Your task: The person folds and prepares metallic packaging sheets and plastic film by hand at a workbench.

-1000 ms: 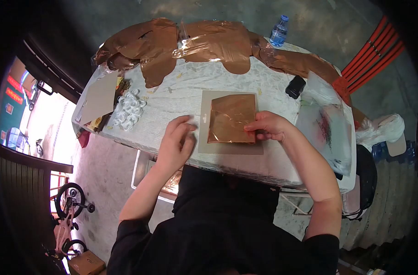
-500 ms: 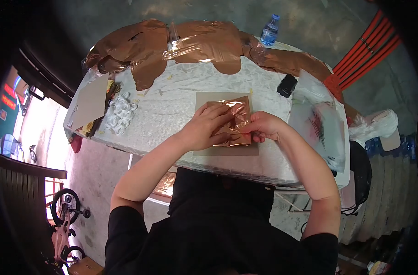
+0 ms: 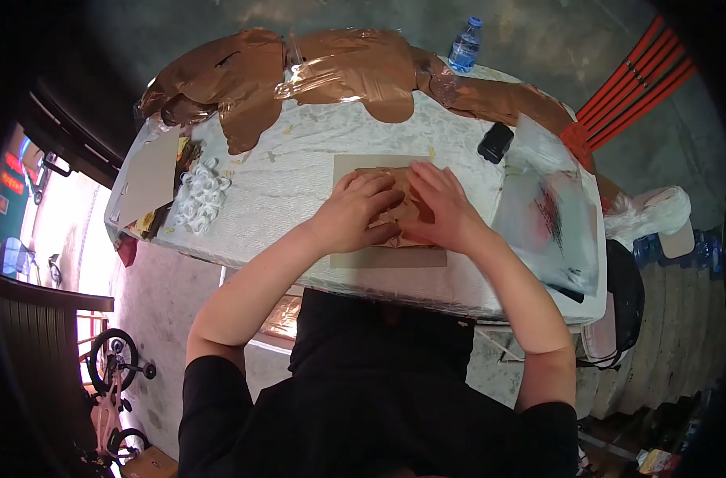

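Observation:
Both of my hands rest on a crinkled copper-coloured foil piece (image 3: 398,213), which lies on a grey-beige square board (image 3: 387,258) near the table's front edge. My left hand (image 3: 353,211) covers the foil's left side, its fingers apart and slightly bent. Over the right side lies my right hand (image 3: 449,209), palm down with fingers stretched towards the back. Between the two hands a strip of foil shows. Its outer edges are mostly hidden under the hands.
Copper foil sheets (image 3: 351,72) lie along the back of the white-covered table (image 3: 275,191). White rings (image 3: 202,195) and a card (image 3: 150,179) sit left. At right are a black object (image 3: 496,143) and plastic bags (image 3: 548,215); a bottle (image 3: 465,46) stands behind.
My right hand has let go of the foil's right edge and moved up and left, flattening onto the foil. My left hand has stayed on the left side. The whole view has shifted slightly.

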Available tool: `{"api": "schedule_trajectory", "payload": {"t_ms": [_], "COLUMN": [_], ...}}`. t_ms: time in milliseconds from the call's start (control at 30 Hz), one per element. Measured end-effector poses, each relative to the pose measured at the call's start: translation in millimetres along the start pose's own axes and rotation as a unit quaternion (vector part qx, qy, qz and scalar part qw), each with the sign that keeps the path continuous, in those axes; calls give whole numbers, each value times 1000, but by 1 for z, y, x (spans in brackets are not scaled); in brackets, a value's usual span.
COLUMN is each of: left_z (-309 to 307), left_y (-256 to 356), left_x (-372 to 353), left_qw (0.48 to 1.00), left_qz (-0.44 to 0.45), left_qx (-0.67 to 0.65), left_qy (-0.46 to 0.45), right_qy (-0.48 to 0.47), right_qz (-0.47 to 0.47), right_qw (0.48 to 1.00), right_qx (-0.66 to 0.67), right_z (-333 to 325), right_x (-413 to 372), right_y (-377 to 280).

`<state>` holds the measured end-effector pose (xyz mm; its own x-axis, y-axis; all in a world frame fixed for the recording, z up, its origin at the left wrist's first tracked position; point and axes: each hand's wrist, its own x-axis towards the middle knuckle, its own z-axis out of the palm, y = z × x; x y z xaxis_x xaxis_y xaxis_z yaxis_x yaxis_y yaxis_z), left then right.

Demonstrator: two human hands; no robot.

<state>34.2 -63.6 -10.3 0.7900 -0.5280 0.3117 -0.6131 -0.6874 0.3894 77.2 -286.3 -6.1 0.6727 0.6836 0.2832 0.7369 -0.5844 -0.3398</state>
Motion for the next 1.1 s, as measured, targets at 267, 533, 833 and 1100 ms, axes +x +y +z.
{"api": "schedule_trajectory", "payload": {"t_ms": [267,533,833,1100], "left_z": [-7,-2,11,15], "left_y": [-7,-37,-45,-43], "left_x": [5,29,56,52], "left_qw": [1000,996,992,990], "left_qz": [-18,-23,-96,-109], "left_qx": [-5,-71,-72,75], "left_qy": [-21,39,46,55], "right_qy": [-171,-180,-175,-171], "right_qz": [64,90,70,36], "right_qw": [982,977,980,982], "right_qx": [-50,-63,-63,-74], "right_z": [-5,-6,0,4], "right_x": [-1,1,-1,-3], "right_y": [1,-3,3,9]}}
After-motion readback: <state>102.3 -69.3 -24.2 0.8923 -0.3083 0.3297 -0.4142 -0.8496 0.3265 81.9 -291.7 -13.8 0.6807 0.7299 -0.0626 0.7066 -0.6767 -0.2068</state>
